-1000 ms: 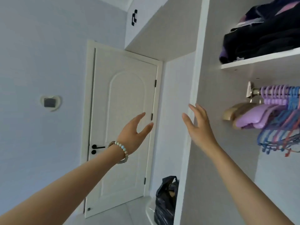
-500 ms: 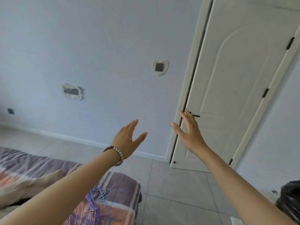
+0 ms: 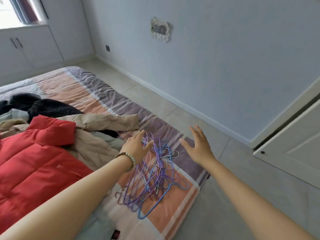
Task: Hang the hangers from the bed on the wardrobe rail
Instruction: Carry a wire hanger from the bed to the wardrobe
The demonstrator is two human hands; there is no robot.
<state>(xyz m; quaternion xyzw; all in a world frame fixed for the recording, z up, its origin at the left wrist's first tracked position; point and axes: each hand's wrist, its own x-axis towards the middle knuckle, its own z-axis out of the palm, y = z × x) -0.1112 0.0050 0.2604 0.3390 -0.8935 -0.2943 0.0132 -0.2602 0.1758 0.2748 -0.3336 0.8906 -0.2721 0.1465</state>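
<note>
A tangled pile of thin wire hangers [image 3: 155, 175], purple, blue and white, lies on the striped bedsheet [image 3: 97, 99] near the bed's right corner. My left hand [image 3: 136, 146], with a bead bracelet at the wrist, hovers open over the far left part of the pile. My right hand [image 3: 199, 146] is open too, fingers spread, above the bed's right edge just right of the pile. Neither hand holds anything. The wardrobe rail is out of view.
A red puffer jacket [image 3: 34, 160], a beige coat [image 3: 97, 135] and dark clothes [image 3: 43, 106] lie on the bed left of the hangers. Tiled floor [image 3: 242, 170] runs right of the bed. A white door [image 3: 297, 146] stands at right, low cabinets [image 3: 29, 47] at the back left.
My view has swung left and down, from the wardrobe and door to the bed. Both empty hands have come down over the pile of hangers.
</note>
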